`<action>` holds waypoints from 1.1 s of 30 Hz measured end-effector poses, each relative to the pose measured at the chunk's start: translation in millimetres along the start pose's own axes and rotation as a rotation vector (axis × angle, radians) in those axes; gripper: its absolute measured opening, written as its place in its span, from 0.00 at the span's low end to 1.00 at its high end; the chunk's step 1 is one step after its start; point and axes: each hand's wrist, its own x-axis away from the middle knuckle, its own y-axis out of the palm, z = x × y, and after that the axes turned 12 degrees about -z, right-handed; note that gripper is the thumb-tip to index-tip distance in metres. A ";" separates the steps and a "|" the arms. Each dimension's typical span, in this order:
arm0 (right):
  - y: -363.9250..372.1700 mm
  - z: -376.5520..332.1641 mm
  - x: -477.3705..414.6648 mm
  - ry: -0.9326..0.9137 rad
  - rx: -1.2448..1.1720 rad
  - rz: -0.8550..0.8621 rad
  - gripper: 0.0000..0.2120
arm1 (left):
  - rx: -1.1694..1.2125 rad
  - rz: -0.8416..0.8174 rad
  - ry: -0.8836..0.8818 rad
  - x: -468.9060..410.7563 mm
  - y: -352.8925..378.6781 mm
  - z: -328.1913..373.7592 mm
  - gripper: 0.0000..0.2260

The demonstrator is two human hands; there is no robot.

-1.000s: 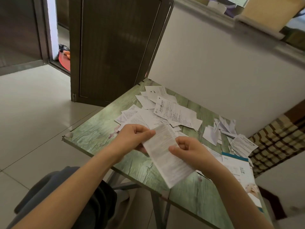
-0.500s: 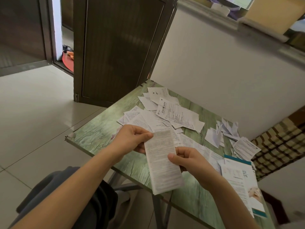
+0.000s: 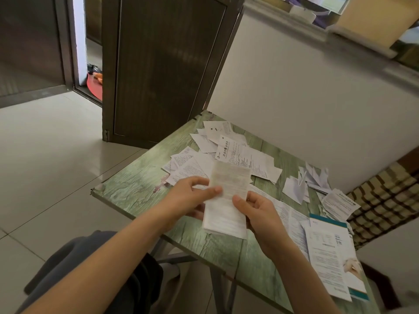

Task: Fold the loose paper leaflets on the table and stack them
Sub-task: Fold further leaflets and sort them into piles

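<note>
A long white printed leaflet stands nearly upright above the green table, blurred by motion. My left hand pinches its left edge with thumb and fingers. Gripping the right edge from the other side is my right hand, thumb on the front. Behind them lies a spread of loose leaflets. A small heap of folded white leaflets sits at the right, near the wall.
A larger teal-edged brochure and more sheets lie at the table's right front. A dark door stands behind the table, a white wall to the right. A checked cloth hangs at far right.
The leaflet has swung from a slant to nearly upright between my hands, and both hands have shifted slightly along its edges.
</note>
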 end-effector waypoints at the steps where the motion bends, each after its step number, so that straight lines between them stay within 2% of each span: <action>1: 1.2 -0.6 -0.7 -0.007 -0.039 0.019 0.08 | -0.014 -0.022 -0.024 -0.9 0.6 -1.4 0.11; 6: 5.3 0.7 -0.8 0.006 -0.135 0.007 0.10 | -0.019 0.018 -0.011 -3.6 -0.3 -1.5 0.03; 10: 6.6 0.0 0.3 -0.019 -0.122 0.026 0.13 | -0.029 0.044 -0.021 -4.2 1.2 -1.9 0.09; 12: 8.8 1.9 0.0 -0.056 -0.104 0.062 0.18 | 0.079 0.031 -0.056 -4.3 4.8 -1.2 0.08; 15: 12.4 5.4 -1.1 -0.116 -0.094 0.100 0.23 | 0.287 -0.115 -0.132 -0.6 10.6 0.8 0.12; 17: 14.0 6.5 0.1 -0.152 -0.064 0.117 0.21 | 0.262 -0.234 -0.157 1.6 11.5 -0.6 0.16; 19: 14.2 7.0 1.9 -0.177 -0.028 0.132 0.20 | 0.225 -0.293 -0.147 3.1 13.1 -2.8 0.15; 22: 14.5 7.7 2.4 -0.163 -0.038 0.135 0.18 | 0.166 -0.230 -0.076 1.9 14.7 -8.1 0.10; 25: 12.5 6.6 1.9 -0.075 -0.122 0.134 0.11 | 0.072 -0.126 0.023 -1.4 16.7 -9.8 0.11; 28: 9.4 3.1 4.7 -0.028 0.047 0.024 0.16 | -0.045 -0.029 0.094 -3.0 17.0 -10.3 0.12; 30: 9.5 2.9 7.0 -0.024 0.118 -0.036 0.10 | -0.077 0.002 0.112 -4.1 16.9 -11.8 0.13; 33: 9.3 3.9 9.0 -0.074 0.075 -0.018 0.07 | -0.070 0.054 0.105 -6.2 16.5 -14.6 0.13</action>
